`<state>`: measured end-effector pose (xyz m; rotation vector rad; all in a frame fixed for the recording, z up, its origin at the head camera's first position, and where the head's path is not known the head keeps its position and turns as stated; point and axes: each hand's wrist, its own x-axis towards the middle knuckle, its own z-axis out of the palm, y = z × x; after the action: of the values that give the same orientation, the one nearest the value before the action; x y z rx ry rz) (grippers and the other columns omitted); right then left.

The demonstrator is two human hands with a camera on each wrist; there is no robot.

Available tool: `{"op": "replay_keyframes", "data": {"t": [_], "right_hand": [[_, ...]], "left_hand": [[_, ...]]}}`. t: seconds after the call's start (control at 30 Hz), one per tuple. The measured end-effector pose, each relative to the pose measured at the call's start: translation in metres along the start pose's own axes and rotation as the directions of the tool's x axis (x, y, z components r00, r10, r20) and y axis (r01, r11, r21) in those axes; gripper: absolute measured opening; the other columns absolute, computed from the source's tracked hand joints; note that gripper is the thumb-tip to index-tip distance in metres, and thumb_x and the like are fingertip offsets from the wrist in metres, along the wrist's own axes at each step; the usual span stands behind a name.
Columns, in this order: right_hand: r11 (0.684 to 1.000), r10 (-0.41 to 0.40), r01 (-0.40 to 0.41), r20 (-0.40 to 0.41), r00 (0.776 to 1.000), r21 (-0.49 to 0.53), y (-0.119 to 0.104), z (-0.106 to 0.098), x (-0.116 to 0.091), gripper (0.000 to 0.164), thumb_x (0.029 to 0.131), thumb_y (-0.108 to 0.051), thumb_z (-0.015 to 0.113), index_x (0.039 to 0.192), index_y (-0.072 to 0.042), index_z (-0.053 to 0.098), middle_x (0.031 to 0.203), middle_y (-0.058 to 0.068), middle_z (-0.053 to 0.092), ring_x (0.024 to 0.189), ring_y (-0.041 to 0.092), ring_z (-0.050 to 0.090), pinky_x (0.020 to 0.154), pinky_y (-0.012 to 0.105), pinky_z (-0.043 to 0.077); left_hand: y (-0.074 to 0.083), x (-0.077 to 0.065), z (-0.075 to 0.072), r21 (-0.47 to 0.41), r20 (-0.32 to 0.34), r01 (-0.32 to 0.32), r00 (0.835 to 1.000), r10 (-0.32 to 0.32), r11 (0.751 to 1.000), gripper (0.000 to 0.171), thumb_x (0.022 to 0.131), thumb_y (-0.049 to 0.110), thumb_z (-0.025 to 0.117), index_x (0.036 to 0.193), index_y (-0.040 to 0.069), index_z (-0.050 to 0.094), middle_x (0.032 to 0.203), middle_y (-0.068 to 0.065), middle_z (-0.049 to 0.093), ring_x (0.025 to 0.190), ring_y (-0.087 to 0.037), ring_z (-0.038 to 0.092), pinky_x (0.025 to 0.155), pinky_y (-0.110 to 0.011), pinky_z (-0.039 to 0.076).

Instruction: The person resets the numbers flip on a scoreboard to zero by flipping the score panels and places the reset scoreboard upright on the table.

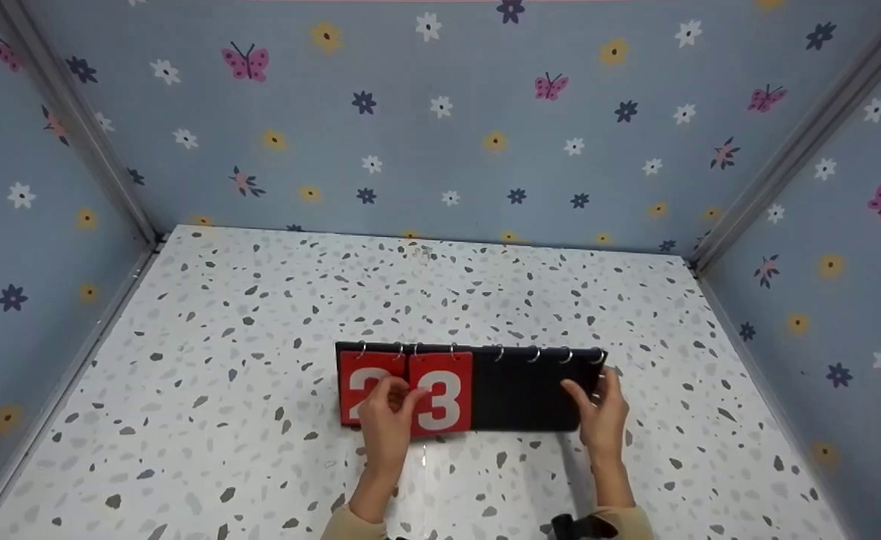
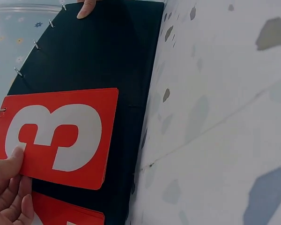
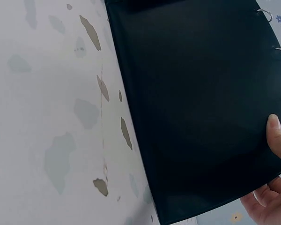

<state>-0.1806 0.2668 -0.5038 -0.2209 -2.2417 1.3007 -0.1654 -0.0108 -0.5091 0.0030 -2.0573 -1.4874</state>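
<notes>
A black flip scoreboard (image 1: 523, 394) with metal rings along its top edge stands tilted on the speckled table. Two red number cards hang on its left half: one with a white 2 (image 1: 350, 367), the other with a white 3 (image 1: 440, 401). My left hand (image 1: 386, 427) pinches the left edge of the 3 card (image 2: 79, 136), thumb on its face, and partly covers the 2. My right hand (image 1: 604, 420) grips the scoreboard's right end, its thumb on the front and its fingers behind, as the right wrist view also shows on the black board (image 3: 192, 112).
The white table (image 1: 260, 315) has grey and brown speckles. Blue panels (image 1: 440, 67) with flowers and butterflies rise at the back and both sides, joined by metal corner strips. A dark strap (image 1: 583, 526) sits at the right sleeve.
</notes>
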Motion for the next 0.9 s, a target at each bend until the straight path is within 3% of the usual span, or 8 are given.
{"op": "replay_keyframes", "data": {"t": [0.2,0.27,0.47,0.67,0.77,0.9], "right_hand": [[1.000,-0.001,0.001,0.008,1.000,-0.007,0.001,0.000,0.001,0.041,0.075,-0.020,0.073,0.108,-0.005,0.052,0.086,0.011,0.063,0.079,0.021,0.061,0.071,0.029,0.049],[1.000,-0.005,0.005,0.009,1.000,0.005,-0.010,-0.001,-0.001,0.040,0.076,-0.016,0.072,0.107,-0.002,0.052,0.086,0.015,0.063,0.079,0.024,0.061,0.071,0.029,0.049],[1.000,-0.009,0.009,-0.001,1.000,0.013,-0.039,-0.005,-0.007,0.036,0.076,-0.003,0.071,0.105,0.005,0.051,0.085,0.020,0.062,0.079,0.029,0.060,0.070,0.027,0.048],[1.000,-0.005,0.005,-0.012,1.000,0.015,-0.017,-0.001,-0.003,0.037,0.074,-0.005,0.072,0.105,0.003,0.053,0.083,0.017,0.062,0.078,0.027,0.060,0.068,0.024,0.048],[1.000,-0.002,0.003,-0.015,1.000,0.024,-0.002,0.000,0.000,0.039,0.073,-0.010,0.074,0.105,0.000,0.054,0.083,0.015,0.063,0.076,0.023,0.060,0.067,0.022,0.048],[1.000,-0.008,0.008,-0.006,1.000,0.027,0.002,0.000,0.001,0.040,0.073,-0.015,0.074,0.105,-0.001,0.054,0.083,0.013,0.063,0.076,0.020,0.061,0.066,0.019,0.047]], "left_hand": [[0.002,0.002,-0.002,0.035,0.015,0.015,1.000,-0.016,0.999,0.016,0.071,0.009,0.075,0.078,0.000,0.063,0.071,-0.005,0.062,0.060,-0.012,0.054,0.055,-0.023,0.048],[0.004,0.002,-0.003,0.052,0.022,0.019,1.000,-0.020,0.998,0.015,0.073,0.008,0.074,0.081,-0.001,0.065,0.073,-0.007,0.063,0.062,-0.013,0.056,0.058,-0.024,0.049],[0.006,0.001,-0.008,0.066,0.014,-0.057,0.998,0.056,0.996,0.018,0.071,0.005,0.075,0.085,0.000,0.065,0.079,-0.006,0.059,0.067,-0.015,0.055,0.059,-0.027,0.049],[0.021,-0.002,-0.016,0.043,0.084,0.035,0.996,-0.039,0.998,0.034,0.074,0.007,0.073,0.103,0.004,0.054,0.086,-0.003,0.058,0.068,-0.012,0.052,0.062,-0.024,0.049],[0.026,-0.004,-0.020,-0.001,0.135,0.055,0.989,-0.054,0.998,0.030,0.076,0.007,0.071,0.102,0.007,0.056,0.086,-0.001,0.059,0.067,-0.011,0.051,0.061,-0.023,0.048],[0.029,-0.004,-0.026,-0.060,0.184,0.061,0.982,-0.049,0.996,0.019,0.080,0.008,0.068,0.099,0.010,0.065,0.086,0.003,0.062,0.070,-0.010,0.053,0.060,-0.022,0.048]]}}
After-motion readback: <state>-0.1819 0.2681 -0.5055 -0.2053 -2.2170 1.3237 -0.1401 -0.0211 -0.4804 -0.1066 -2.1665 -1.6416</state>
